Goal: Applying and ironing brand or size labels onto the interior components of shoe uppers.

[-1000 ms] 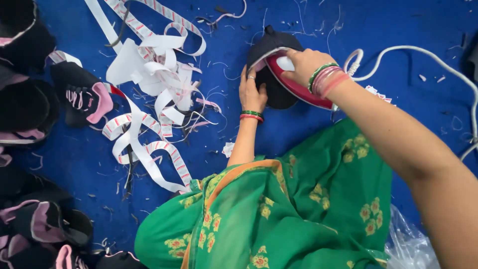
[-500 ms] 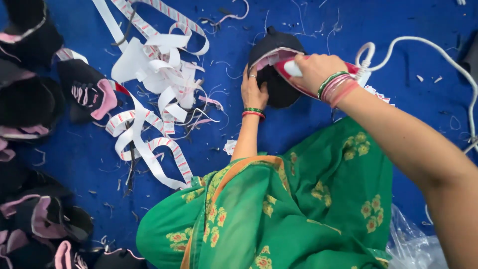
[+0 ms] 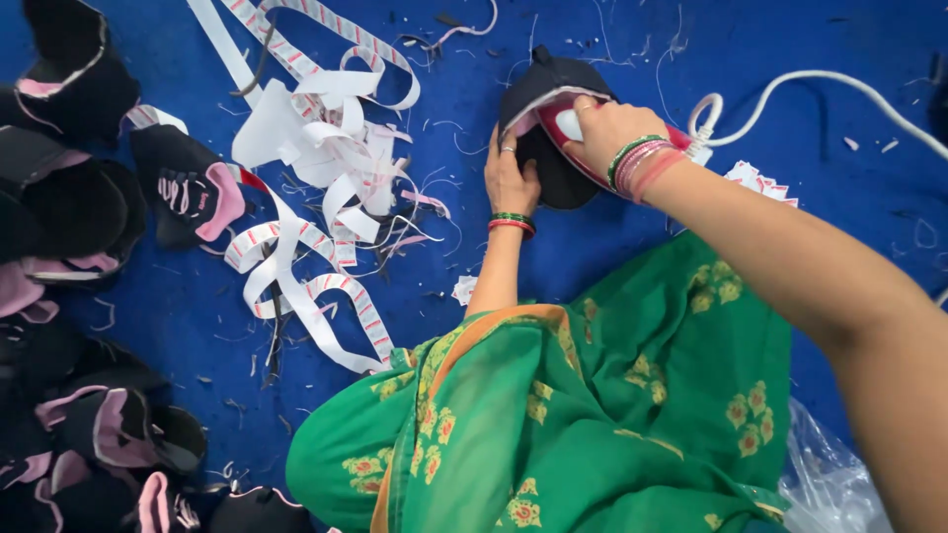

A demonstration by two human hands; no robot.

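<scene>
Black fabric piece (image 3: 553, 128), one, lies on the blue floor (image 3: 612, 39). One red iron (image 3: 583, 138) presses it, right hand (image 3: 607, 128) curled around its handle. Left hand (image 3: 509, 183) rests flat, fingers extended, on the fabric's edge. One white cord (image 3: 820, 84) trails right.

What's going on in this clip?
A person sitting on a blue mat presses a red iron onto a black shoe upper. The right hand grips the iron; the left hand steadies the upper's near edge. The iron's white cord trails off to the right. A tangle of white strips lies to the left, and more black and pink uppers are piled along the left edge.
</scene>
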